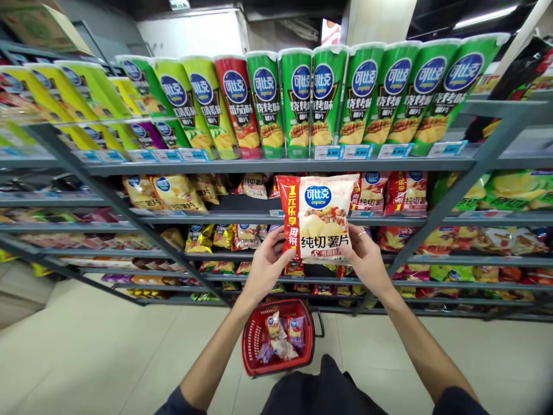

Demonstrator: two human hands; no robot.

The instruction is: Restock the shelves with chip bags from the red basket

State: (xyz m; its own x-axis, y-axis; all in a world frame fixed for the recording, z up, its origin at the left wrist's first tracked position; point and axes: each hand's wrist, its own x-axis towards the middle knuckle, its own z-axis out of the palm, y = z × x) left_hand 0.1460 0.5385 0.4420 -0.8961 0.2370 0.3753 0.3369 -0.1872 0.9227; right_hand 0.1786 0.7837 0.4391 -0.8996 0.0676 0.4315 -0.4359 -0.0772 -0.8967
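A white and red bag of potato chips (325, 222) is held up in front of the shelves, its printed face turned toward me. My left hand (271, 253) grips its lower left edge, the thumb across the front. At the lower right corner, my right hand (363, 256) pinches the bag, and a ring shows on one finger. The fingers behind the bag are partly hidden. Below my hands, a red shopping basket (279, 369) stands on the floor with several snack bags inside, among them a purple one (296, 331).
Chip canisters (264, 104), mostly green, line the top shelf (276, 167) above price tags. More chip bags (177, 190) fill the lower shelves. Slanted grey shelf posts (458, 173) stand at both sides. Pale floor tiles (108, 357) extend in front.
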